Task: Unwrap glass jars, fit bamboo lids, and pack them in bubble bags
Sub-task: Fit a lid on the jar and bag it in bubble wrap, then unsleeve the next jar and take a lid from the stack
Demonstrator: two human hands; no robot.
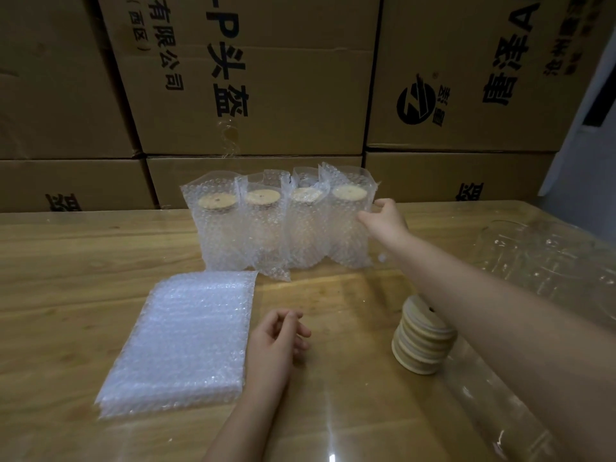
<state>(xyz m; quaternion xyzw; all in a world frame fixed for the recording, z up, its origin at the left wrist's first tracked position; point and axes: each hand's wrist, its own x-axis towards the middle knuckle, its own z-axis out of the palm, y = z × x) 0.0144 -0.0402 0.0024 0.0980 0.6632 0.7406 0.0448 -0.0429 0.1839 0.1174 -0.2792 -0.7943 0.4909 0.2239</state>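
Note:
Several glass jars with bamboo lids stand in a row inside bubble bags at the back of the wooden table. My right hand reaches out to the rightmost bagged jar, fingers curled on the bag's right side. My left hand hovers over the table in front, fingers loosely curled, holding nothing. A flat stack of empty bubble bags lies to its left. A stack of bamboo lids stands at the right, partly behind my right forearm.
Clear plastic wrap with glass jars lies at the table's right side. Stacked cardboard boxes form a wall right behind the table.

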